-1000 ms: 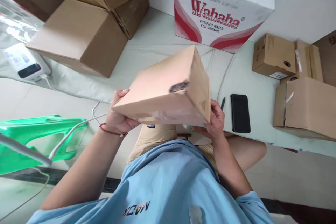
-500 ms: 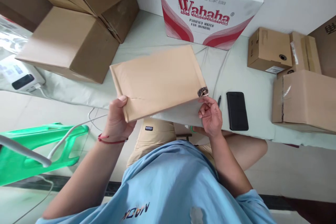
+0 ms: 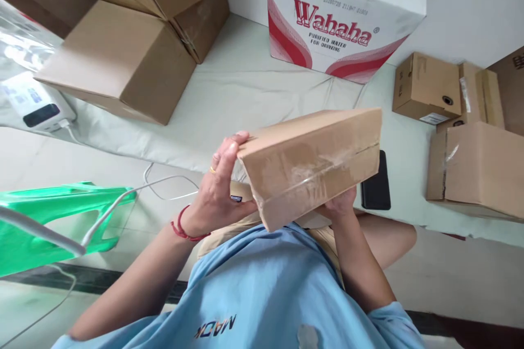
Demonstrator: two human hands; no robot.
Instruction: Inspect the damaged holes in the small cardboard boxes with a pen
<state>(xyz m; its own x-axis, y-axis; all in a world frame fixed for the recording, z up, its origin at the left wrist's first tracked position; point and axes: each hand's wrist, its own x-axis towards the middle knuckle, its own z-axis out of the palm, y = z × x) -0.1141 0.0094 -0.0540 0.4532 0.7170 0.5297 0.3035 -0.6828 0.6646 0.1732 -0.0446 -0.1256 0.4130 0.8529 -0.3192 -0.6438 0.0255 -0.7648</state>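
Observation:
A flat brown cardboard box is held up tilted over my lap, its taped long side facing me. Clear tape, wrinkled and shiny, runs along the seam of that side. My left hand grips the box's left end, fingertips over the top edge and thumb near the bottom corner. Under the box's right part, my right hand supports it from below; most of its fingers are hidden behind the box. A black phone lies on the table just right of the box, partly covered by it.
A white and red water carton stands at the back of the cloth-covered table. Brown boxes are stacked at left; several more, including a larger box, sit at right. A white device with a cable and a green stool are at left.
The box has been turned so its taped side faces me instead of its broad plain face, and it has moved right and closer. My right hand has gone underneath it.

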